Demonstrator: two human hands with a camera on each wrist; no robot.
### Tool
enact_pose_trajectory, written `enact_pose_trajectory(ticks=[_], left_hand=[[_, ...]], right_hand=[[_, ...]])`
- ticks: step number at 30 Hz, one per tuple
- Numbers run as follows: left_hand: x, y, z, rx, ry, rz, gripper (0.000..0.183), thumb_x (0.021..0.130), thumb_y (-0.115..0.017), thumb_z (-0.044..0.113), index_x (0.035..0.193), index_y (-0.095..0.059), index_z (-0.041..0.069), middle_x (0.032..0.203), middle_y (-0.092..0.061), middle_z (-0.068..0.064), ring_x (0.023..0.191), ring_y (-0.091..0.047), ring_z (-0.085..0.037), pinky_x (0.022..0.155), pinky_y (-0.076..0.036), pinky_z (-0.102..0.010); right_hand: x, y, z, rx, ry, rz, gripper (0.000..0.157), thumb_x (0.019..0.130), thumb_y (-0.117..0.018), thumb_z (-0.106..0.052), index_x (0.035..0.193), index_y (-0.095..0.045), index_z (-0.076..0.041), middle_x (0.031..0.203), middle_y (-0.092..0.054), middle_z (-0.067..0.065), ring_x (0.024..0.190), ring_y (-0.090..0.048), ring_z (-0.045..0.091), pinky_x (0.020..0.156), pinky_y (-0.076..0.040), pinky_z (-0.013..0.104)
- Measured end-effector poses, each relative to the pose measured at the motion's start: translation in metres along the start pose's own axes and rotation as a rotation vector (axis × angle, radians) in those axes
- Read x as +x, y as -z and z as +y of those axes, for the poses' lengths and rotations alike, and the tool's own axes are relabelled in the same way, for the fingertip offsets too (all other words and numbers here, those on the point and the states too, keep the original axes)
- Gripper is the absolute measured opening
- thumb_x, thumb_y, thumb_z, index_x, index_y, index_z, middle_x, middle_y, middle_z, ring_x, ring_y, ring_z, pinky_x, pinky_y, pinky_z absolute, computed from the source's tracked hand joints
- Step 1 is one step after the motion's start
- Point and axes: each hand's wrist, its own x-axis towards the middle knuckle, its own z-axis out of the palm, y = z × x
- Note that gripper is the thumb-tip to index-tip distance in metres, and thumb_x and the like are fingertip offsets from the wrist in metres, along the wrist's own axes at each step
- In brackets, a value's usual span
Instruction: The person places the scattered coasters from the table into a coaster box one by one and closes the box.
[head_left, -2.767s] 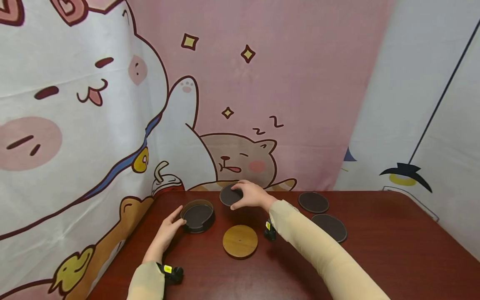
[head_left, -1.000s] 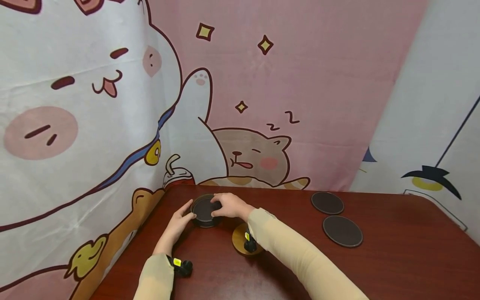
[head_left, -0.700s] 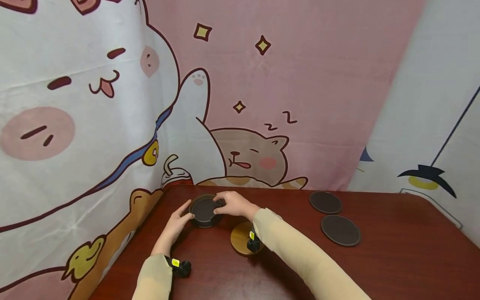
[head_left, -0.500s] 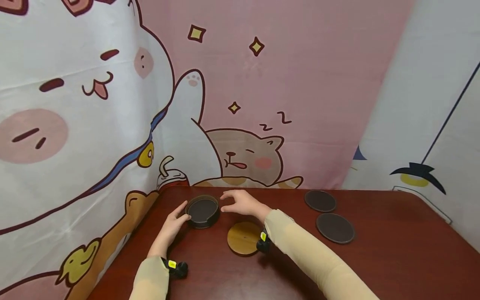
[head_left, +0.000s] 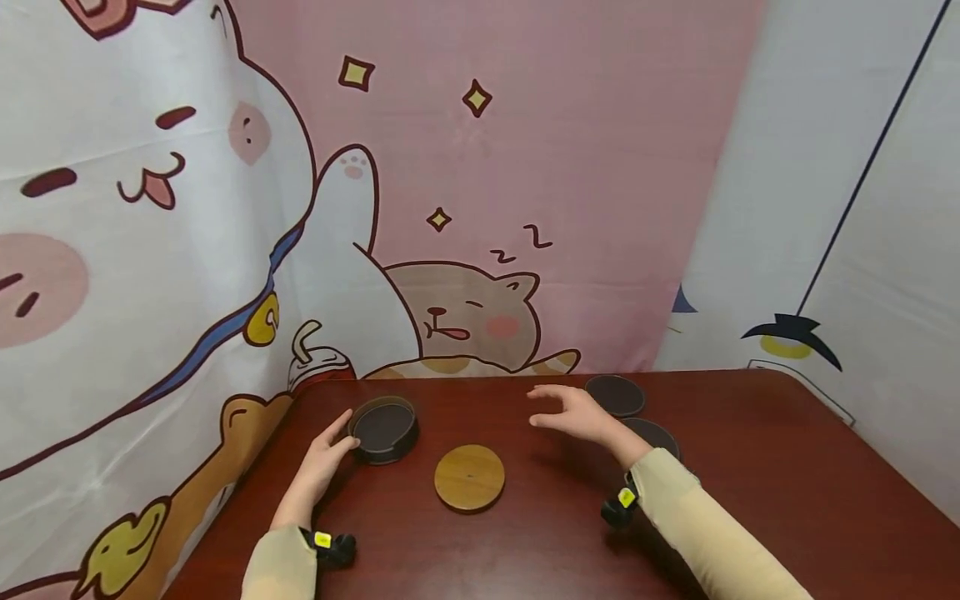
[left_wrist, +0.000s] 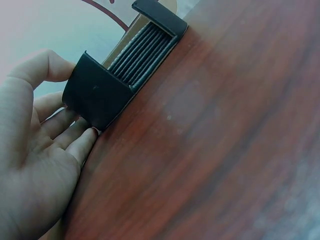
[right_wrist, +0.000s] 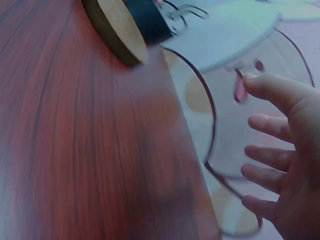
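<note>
At the left of the table, my left hand steadies a round black coaster holder, its thumb and fingers curved around the outer wall. Through the notch in that wall, a stack of dark coasters shows in the left wrist view. My right hand is in the air with nothing in it, fingers spread, as the right wrist view also shows. Just beyond and beside it, two dark round coasters lie flat: a far one and a nearer one, the latter partly covered by the right arm.
Between the hands a round wooden disc lies on the reddish-brown table. A cartoon-printed cloth hangs right behind the table's far edge and along the left side.
My right hand lowered a dark coaster into the holder, let go of it and moved away right towards the two loose coasters. My left hand stayed at the holder. The head view shifted somewhat.
</note>
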Motion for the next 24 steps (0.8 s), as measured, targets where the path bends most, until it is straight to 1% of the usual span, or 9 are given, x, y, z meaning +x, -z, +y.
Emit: enact_pose_trajectory(ticks=[4,5,6,8,11,13,17,20,24], left_hand=[[0.001,0.000,-0.001,0.005,-0.002,0.006,0.061,0.082,-0.054,0.014,0.138,-0.032,0.013,0.141,-0.026,-0.012,0.129,-0.014,-0.029,0.100,-0.012,-0.052],[0.003,0.000,-0.005,0.011,-0.007,0.010,0.061,0.081,-0.055,0.014,0.138,-0.032,0.014,0.141,-0.026,-0.011,0.129,-0.015,-0.029,0.099,-0.013,-0.052],[0.003,0.000,-0.005,0.012,-0.007,0.011,0.061,0.081,-0.055,0.015,0.138,-0.032,0.013,0.141,-0.026,-0.011,0.129,-0.015,-0.029,0.099,-0.013,-0.052],[0.003,0.001,-0.005,0.015,-0.008,0.012,0.062,0.081,-0.055,0.015,0.138,-0.032,0.014,0.141,-0.026,-0.012,0.129,-0.014,-0.029,0.099,-0.013,-0.052],[0.004,0.002,-0.006,0.021,-0.005,-0.003,0.063,0.081,-0.055,0.016,0.139,-0.030,0.015,0.142,-0.024,-0.010,0.130,-0.013,-0.028,0.100,-0.012,-0.052],[0.004,0.003,-0.006,0.023,0.001,-0.011,0.064,0.081,-0.055,0.017,0.139,-0.029,0.016,0.142,-0.023,-0.009,0.130,-0.012,-0.027,0.100,-0.012,-0.051],[0.004,0.002,-0.004,0.033,0.015,-0.017,0.063,0.082,-0.055,0.018,0.139,-0.028,0.018,0.143,-0.021,-0.008,0.130,-0.010,-0.027,0.100,-0.012,-0.051],[0.003,0.002,-0.002,0.047,0.010,-0.014,0.063,0.082,-0.055,0.018,0.140,-0.028,0.017,0.143,-0.021,-0.008,0.130,-0.010,-0.028,0.100,-0.012,-0.052],[0.000,0.003,-0.001,0.059,0.011,-0.017,0.064,0.082,-0.055,0.018,0.140,-0.027,0.016,0.144,-0.020,-0.009,0.130,-0.010,-0.029,0.099,-0.012,-0.052]], right_hand=[[-0.030,0.022,0.020,-0.006,-0.050,0.031,0.051,0.073,-0.066,-0.042,0.118,-0.055,-0.020,0.124,-0.050,0.003,0.116,-0.042,0.023,0.089,-0.035,0.046],[-0.037,0.027,0.026,-0.011,-0.065,0.037,0.052,0.073,-0.066,-0.043,0.119,-0.055,-0.020,0.124,-0.049,0.003,0.116,-0.042,0.023,0.090,-0.035,0.047],[-0.044,0.031,0.031,-0.014,-0.080,0.046,0.053,0.073,-0.066,-0.043,0.119,-0.054,-0.021,0.125,-0.048,0.004,0.117,-0.041,0.024,0.089,-0.035,0.047],[-0.056,0.039,0.041,-0.022,-0.100,0.062,0.054,0.073,-0.066,-0.042,0.120,-0.053,-0.019,0.126,-0.047,0.009,0.117,-0.040,0.028,0.088,-0.035,0.049],[-0.072,0.049,0.054,-0.029,-0.132,0.084,0.058,0.072,-0.067,-0.044,0.121,-0.053,-0.017,0.128,-0.044,0.013,0.116,-0.040,0.032,0.087,-0.035,0.051],[-0.080,0.055,0.062,-0.034,-0.138,0.091,0.060,0.071,-0.067,-0.044,0.122,-0.053,-0.014,0.129,-0.043,0.016,0.115,-0.041,0.035,0.086,-0.034,0.053],[-0.095,0.063,0.073,-0.026,-0.147,0.101,0.064,0.069,-0.069,-0.042,0.123,-0.051,-0.012,0.130,-0.041,0.019,0.115,-0.039,0.037,0.088,-0.032,0.054],[-0.104,0.066,0.079,-0.001,-0.164,0.084,0.068,0.069,-0.070,-0.041,0.126,-0.047,-0.011,0.131,-0.038,0.020,0.119,-0.035,0.035,0.090,-0.030,0.055],[-0.111,0.066,0.083,0.029,-0.177,0.046,0.074,0.069,-0.070,-0.039,0.130,-0.042,-0.008,0.134,-0.033,0.021,0.121,-0.030,0.037,0.090,-0.029,0.055]])
